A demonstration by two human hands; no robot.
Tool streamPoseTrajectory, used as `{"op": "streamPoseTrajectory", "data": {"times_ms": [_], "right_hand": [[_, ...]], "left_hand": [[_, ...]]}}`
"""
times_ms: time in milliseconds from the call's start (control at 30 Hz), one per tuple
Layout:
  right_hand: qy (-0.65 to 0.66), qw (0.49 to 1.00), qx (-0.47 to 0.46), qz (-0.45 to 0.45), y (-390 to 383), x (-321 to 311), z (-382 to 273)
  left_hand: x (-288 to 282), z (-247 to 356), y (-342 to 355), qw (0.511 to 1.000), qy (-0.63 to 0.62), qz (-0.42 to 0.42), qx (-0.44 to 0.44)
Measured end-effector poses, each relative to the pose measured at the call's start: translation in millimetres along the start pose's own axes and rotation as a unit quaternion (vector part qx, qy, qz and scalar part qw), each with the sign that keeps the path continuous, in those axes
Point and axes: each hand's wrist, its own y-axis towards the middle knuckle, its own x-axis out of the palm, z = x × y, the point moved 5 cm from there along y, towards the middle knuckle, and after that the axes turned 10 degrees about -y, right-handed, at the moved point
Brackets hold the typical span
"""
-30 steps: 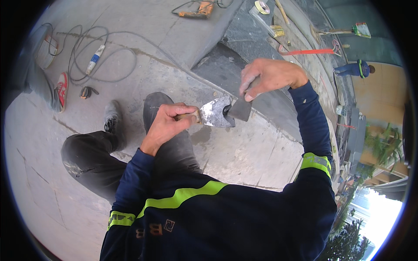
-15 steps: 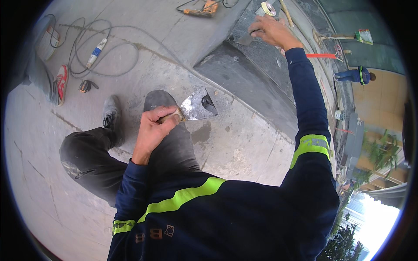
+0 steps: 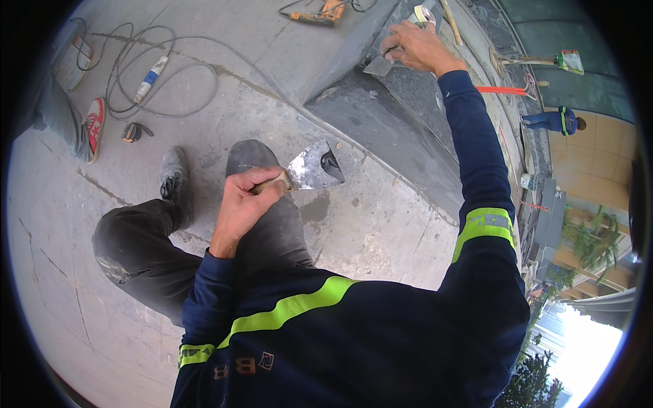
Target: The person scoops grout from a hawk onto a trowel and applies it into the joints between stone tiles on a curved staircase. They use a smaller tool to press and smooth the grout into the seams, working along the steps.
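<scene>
Left hand (image 3: 239,204) hides most of the wide putty knife (image 3: 309,170) handle. Right hand (image 3: 416,47) covers the small scraper (image 3: 378,66) handle. Orange drill (image 3: 320,11) cut off at top edge. Distant person (image 3: 552,121) too small to make out.

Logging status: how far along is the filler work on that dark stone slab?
Done: little shows finished; the filler is mixed, a dark dab sits on the wide scraper in the left hand.
In hand: the right hand presses a small putty knife to the dark stone slab near its top edge.
Left: the slab's lower face looks untouched.
</scene>
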Motion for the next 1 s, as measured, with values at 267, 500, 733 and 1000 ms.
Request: {"op": "streamPoseTrajectory", "data": {"times_ms": [267, 500, 733, 1000], "right_hand": [[0.009, 1.000, 0.010, -0.007, 5.5, -1.4, 0.8], [0.021, 0.999, 0.039, -0.026, 9.3, 3.5, 4.7], [0.061, 0.992, 0.095, -0.051, 8.0, 20.3, 14.2], [0.303, 0.939, 0.161, -0.019, -40.2, -11.8, 26.4]], "left_hand": [[2.2, 1.6, 1.7, 0.998, 0.023, -0.013, 0.048], [2.8, 0.2, 1.9, 0.999, 0.018, -0.010, 0.034], [5.6, 1.2, 1.6, 0.999, 0.021, -0.012, 0.042], [12.8, 18.9, 3.5, 1.000, 0.009, -0.015, -0.002]]}}
